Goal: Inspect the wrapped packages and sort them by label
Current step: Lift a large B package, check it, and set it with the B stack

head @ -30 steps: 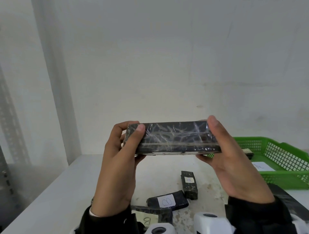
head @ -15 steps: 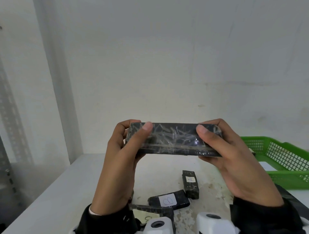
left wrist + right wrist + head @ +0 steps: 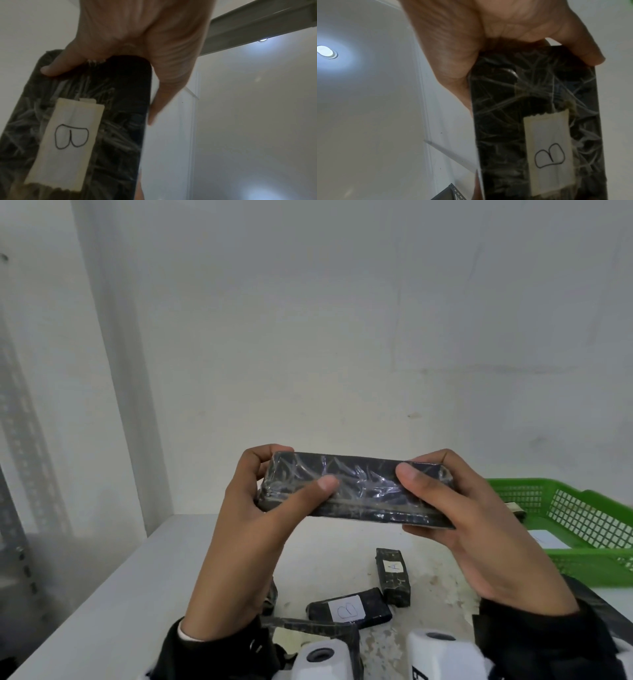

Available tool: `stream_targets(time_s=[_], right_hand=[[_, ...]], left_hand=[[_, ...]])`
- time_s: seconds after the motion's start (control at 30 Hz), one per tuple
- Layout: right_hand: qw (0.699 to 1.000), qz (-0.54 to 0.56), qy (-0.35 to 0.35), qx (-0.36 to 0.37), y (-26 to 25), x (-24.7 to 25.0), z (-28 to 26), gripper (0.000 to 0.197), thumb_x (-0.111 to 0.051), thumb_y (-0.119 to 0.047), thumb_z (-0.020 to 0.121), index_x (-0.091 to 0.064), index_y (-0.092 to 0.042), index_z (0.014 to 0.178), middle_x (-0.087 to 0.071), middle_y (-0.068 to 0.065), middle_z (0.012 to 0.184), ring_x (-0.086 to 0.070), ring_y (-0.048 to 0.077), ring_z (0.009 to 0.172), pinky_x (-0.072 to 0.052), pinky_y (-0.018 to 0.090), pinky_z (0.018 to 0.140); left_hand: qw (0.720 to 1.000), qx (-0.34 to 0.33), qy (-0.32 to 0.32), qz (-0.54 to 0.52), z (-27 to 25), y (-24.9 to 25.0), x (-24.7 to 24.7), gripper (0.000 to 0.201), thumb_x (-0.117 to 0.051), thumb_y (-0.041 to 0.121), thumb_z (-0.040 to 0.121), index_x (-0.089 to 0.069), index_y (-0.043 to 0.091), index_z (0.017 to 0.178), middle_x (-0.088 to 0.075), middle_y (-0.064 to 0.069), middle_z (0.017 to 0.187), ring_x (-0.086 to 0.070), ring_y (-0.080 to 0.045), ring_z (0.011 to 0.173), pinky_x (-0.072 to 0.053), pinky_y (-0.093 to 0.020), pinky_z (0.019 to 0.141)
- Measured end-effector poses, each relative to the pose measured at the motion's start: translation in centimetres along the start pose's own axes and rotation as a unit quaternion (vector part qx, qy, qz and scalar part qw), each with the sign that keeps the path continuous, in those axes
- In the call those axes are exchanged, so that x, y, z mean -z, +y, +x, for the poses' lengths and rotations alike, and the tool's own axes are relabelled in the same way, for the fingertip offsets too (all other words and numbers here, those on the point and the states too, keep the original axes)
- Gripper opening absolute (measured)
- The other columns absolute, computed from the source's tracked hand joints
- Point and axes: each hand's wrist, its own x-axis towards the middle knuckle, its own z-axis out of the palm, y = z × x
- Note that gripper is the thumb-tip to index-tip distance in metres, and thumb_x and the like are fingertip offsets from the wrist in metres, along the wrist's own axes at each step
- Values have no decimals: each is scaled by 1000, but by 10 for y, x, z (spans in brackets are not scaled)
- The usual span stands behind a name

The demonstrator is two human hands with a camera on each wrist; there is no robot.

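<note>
Both hands hold one black film-wrapped package (image 3: pixel 356 491) level above the table. My left hand (image 3: pixel 270 491) grips its left end, thumb across the near face. My right hand (image 3: pixel 442 498) grips the right end, thumb on top. Its far face carries a white label marked B (image 3: pixel 68 136), which also shows in the right wrist view as label B (image 3: pixel 549 155). On the table below lie a small package labelled A (image 3: pixel 394 575) and a package labelled B (image 3: pixel 349 609).
A green mesh basket (image 3: pixel 582 508) stands at the right on the white table (image 3: pixel 102 611), with a white sheet and a dark item inside. More dark packages (image 3: pixel 308 628) lie near the front edge. A plain wall rises behind.
The right thumb has come down from the package's upper right corner onto its near face. The left thumb slid further along it. The package has tilted slightly and sits a little lower.
</note>
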Motion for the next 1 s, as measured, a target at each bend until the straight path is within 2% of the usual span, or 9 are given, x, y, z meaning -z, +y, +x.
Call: stream_targets(time_s=[0.07,0.13,0.27,0.33,0.43,0.6,0.77,0.83,1.0], right_hand=[[1000,-2,3,1,0,0,1,47,-76,-54,56,-62,-22,87,-68,1,85,-66,12,78,-48,42,87],[1000,-11,-17,-6,2,-3,1,53,-80,-64,57,-63,-25,88,-68,2,89,-65,12,82,-48,41,87],[1000,-9,7,15,4,-3,3,50,-85,-48,56,-63,-20,90,-69,-7,79,-67,9,74,-48,33,78],[999,-4,17,30,3,1,3,48,-88,-47,56,-65,-21,89,-71,-2,83,-70,13,78,-51,37,83],[999,5,22,33,2,4,1,51,-88,-44,56,-65,-19,94,-72,1,85,-71,16,81,-53,41,89],[1000,-10,-27,11,3,1,4,63,-91,-52,43,-66,-31,97,-73,1,102,-70,16,93,-48,38,90],[998,13,-16,62,-1,5,-1,74,-92,-58,39,-67,-28,102,-66,20,116,-64,36,112,-45,54,106],[997,13,-16,74,-3,6,-2,74,-91,-59,41,-67,-29,103,-67,19,115,-65,35,110,-45,55,105],[997,8,-45,60,2,5,2,77,-91,-60,39,-66,-35,107,-67,12,117,-66,27,107,-47,36,92]], left_hand=[[1000,-1,4,-18,0,0,-1,53,-90,19,60,-61,23,105,-73,-6,99,-74,-19,83,-55,-19,73],[1000,-11,21,-12,-2,-1,-3,50,-87,16,61,-61,22,103,-71,-1,93,-74,-22,83,-56,-19,73],[999,-29,15,26,-5,1,-6,56,-85,38,56,-61,31,106,-68,-3,108,-74,-23,91,-55,-24,79],[999,-14,-15,30,-6,4,-6,63,-83,48,53,-59,34,110,-68,-5,115,-73,-22,96,-52,-34,92],[999,-8,-20,31,-5,3,-6,61,-81,44,56,-60,35,111,-66,-5,118,-71,-24,102,-48,-39,99],[1000,-4,20,-14,-2,-2,-6,49,-77,22,64,-60,23,111,-69,-3,110,-72,-20,95,-52,-27,86],[1000,5,-10,-3,-6,7,-2,61,-81,42,56,-61,31,113,-70,-2,113,-70,-17,101,-49,-29,91],[1000,10,-20,-10,-7,9,-1,60,-83,33,60,-60,29,115,-71,-3,111,-71,-16,98,-52,-26,88],[999,25,11,-31,-5,7,-4,64,-86,16,60,-58,20,118,-69,-3,111,-71,-9,84,-53,-23,80]])
